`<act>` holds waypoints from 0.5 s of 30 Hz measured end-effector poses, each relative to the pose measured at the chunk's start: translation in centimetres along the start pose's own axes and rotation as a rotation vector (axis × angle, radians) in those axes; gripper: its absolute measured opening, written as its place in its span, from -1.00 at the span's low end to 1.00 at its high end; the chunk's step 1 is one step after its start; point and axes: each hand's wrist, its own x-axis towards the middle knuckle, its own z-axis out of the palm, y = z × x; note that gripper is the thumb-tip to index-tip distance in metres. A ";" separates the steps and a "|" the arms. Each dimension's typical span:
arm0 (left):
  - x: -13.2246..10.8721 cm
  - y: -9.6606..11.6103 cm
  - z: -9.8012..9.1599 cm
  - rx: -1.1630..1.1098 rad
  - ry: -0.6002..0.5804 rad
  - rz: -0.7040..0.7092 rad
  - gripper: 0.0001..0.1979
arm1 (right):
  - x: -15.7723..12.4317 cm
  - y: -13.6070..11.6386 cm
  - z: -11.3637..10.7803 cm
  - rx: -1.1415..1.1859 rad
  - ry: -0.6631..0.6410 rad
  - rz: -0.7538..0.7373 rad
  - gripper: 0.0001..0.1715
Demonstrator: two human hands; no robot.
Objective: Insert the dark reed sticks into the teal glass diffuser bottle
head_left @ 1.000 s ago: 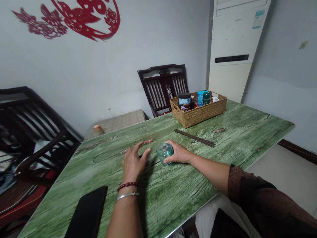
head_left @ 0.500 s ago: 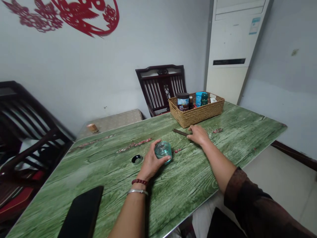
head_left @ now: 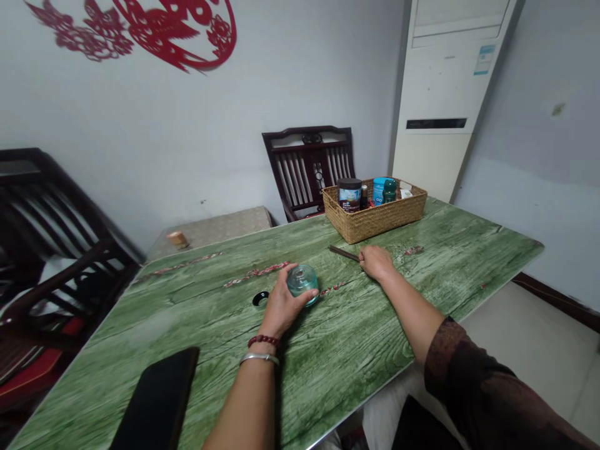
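Left grip (head_left: 281, 306) wide around glass bottle (head_left: 302, 281), right grip (head_left: 376, 262) fist-like on dark sticks (head_left: 344, 253)

Green table (head_left: 337, 369) bearing basket (head_left: 385, 220), sticks (head_left: 344, 252), bottle (head_left: 300, 281), black ring (head_left: 257, 300), phone-like slab (head_left: 157, 400)

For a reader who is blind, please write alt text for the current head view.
A person's left hand holds a clear blue-green glass vessel over a green table, while the right hand grasps thin dark sticks. A round black piece lies beside the left hand; a wicker basket stands beyond.
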 end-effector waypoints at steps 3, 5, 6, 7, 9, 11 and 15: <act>0.0 -0.2 0.1 -0.009 -0.005 0.013 -0.27 | -0.2 -0.2 0.0 -0.001 0.032 -0.016 -0.72; 0.0 -0.3 0.0 -0.011 -0.005 0.015 -0.26 | -0.4 -0.3 0.0 0.025 0.073 -0.032 -0.73; 0.0 -0.3 0.0 -0.005 -0.005 0.013 -0.24 | -0.5 -0.4 -0.1 0.054 0.108 -0.045 -0.74; 0.0 -0.3 0.0 0.004 -0.008 0.011 -0.23 | -0.7 -0.6 -0.3 0.097 0.154 -0.061 -0.75; 0.0 -0.3 0.0 0.026 -0.020 0.014 -0.20 | -1.0 -1.2 -1.0 0.242 0.278 -0.115 -0.78; 0.0 -0.2 0.0 0.037 -0.044 0.031 -0.20 | -1.4 -2.1 -2.2 0.473 0.412 -0.181 -0.84; 0.0 0.0 0.1 0.026 -0.062 0.048 -0.21 | -1.9 -5.0 -5.1 1.075 0.544 -0.350 -0.83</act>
